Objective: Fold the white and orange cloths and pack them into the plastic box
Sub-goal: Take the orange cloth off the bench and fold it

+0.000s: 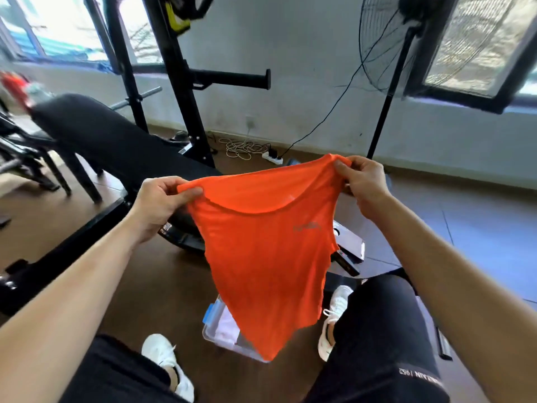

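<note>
An orange cloth [267,257], a sleeveless top, hangs in the air in front of me. My left hand [159,205] pinches its left shoulder and my right hand [363,181] pinches its right shoulder, stretching the neckline between them. Its lower end dangles over a clear plastic box [213,334] with a blue latch on the floor between my feet. A white cloth [226,327] lies inside the box, partly hidden by the orange one.
A black weight bench [116,146] and rack stand to the left. A standing fan [386,112], a cable and a power strip [273,157] are by the far wall. A dark flat box [348,248] lies behind the cloth. My white shoes flank the plastic box.
</note>
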{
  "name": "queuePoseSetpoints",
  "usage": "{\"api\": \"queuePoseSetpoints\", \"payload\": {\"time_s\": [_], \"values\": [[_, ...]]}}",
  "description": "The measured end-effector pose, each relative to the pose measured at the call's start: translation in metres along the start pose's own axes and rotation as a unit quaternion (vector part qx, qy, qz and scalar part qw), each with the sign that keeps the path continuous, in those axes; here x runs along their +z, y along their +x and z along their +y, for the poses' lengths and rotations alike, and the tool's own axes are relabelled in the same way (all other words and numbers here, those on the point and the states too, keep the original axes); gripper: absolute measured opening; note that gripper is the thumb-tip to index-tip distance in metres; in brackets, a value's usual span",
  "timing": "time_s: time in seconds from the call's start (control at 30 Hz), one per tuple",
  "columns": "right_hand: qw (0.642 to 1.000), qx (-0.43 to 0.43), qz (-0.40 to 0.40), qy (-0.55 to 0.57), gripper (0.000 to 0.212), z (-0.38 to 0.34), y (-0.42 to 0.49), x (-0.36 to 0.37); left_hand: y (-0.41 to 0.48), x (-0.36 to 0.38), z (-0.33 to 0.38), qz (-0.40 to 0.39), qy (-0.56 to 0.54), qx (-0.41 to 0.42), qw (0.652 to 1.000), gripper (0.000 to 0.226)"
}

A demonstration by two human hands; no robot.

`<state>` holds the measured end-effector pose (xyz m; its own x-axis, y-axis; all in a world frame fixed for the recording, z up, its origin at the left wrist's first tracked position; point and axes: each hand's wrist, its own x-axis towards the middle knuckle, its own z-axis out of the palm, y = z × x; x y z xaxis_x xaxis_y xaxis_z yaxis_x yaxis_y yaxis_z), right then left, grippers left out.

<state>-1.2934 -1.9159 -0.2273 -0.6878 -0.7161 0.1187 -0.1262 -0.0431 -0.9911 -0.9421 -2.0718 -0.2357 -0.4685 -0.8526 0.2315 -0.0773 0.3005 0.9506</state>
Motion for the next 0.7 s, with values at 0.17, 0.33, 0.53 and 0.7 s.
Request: {"api": "queuePoseSetpoints", "payload": {"time_s": [0.17, 0.33, 0.53, 0.7], "values": [[0.983, 0.068, -0.119, 0.121, 0.015, -0.022, 0.005, -0.006, 0.017, -0.014, 0.022, 0.065, -0.067, -0.042, 0.995, 0.046], [0.997, 0.068, -0.014, 0.022, 0.012, -0.016, 0.014, 0.023, 0.032, -0.009, 0.027, 0.132, 0.038, -0.053, 0.989, 0.038], [1.0, 0.023, 0.015, -0.002, 0.015, -0.012, 0.016, 0.044, 0.034, -0.012, 0.021, 0.172, 0.055, -0.07, 0.981, 0.028], [0.999, -0.014, 0.049, -0.012, 0.014, -0.019, 0.016, 0.064, 0.027, 0.001, 0.033, 0.186, 0.037, -0.073, 0.979, 0.033]]}}
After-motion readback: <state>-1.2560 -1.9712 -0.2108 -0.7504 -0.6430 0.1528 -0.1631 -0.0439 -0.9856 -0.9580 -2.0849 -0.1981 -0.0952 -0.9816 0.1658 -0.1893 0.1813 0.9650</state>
